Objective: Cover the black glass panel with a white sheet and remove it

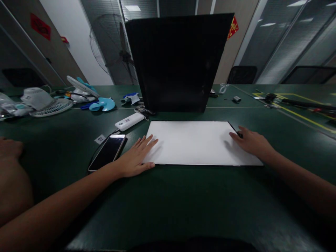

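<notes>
A white flat sheet lies on the dark green table in front of me. My left hand rests flat on the table at the sheet's left edge, fingers stretched out and touching the sheet. My right hand lies on the sheet's right edge, fingers extended, with a small dark object just beyond the fingertips. Neither hand holds anything.
A black upright panel stands behind the sheet. A smartphone and a white power bank lie left of it. Fan parts, a blue blade and a white grille, sit far left. Another person's arm is at the left edge.
</notes>
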`<state>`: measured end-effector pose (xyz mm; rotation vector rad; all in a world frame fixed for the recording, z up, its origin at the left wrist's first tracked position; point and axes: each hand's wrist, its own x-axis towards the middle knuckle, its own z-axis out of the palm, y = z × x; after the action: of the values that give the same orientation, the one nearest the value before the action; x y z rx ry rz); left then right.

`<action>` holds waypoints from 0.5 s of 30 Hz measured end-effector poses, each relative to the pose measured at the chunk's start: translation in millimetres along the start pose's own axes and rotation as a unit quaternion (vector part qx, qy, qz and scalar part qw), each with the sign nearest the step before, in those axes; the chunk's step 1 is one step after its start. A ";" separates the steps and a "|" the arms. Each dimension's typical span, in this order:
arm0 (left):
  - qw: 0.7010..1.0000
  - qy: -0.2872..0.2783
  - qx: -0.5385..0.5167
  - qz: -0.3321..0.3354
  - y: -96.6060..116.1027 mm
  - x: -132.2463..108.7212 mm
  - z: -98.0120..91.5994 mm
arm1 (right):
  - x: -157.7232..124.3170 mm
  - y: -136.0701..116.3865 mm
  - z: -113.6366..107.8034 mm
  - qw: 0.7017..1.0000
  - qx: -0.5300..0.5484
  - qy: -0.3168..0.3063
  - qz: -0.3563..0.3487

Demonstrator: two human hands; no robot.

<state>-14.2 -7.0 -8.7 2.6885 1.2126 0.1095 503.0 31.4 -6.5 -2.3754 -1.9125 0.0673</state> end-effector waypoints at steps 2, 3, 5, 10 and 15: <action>1.000 -0.012 0.003 0.003 -0.1 -0.3 -0.3 | -0.2 -1.3 0.1 1.000 0.008 -0.009 -0.001; 1.000 -0.020 0.005 0.002 0.1 -0.4 -0.7 | -0.5 -2.0 0.1 1.000 0.015 -0.008 -0.003; 0.999 -0.036 0.010 -0.004 0.9 -0.2 -1.6 | -0.7 -2.8 0.5 0.999 0.033 -0.008 -0.005; 0.998 -0.049 0.024 -0.027 2.7 0.8 -2.0 | 4.2 1.1 4.4 0.992 0.124 0.005 0.002; 0.998 -0.047 0.034 -0.031 3.4 1.2 -0.6 | 12.4 8.1 6.6 0.942 0.326 0.021 0.077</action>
<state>-11.0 -8.3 -7.5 2.6751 1.2926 -0.0677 513.0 42.1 -13.6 -2.0272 -1.3816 0.5609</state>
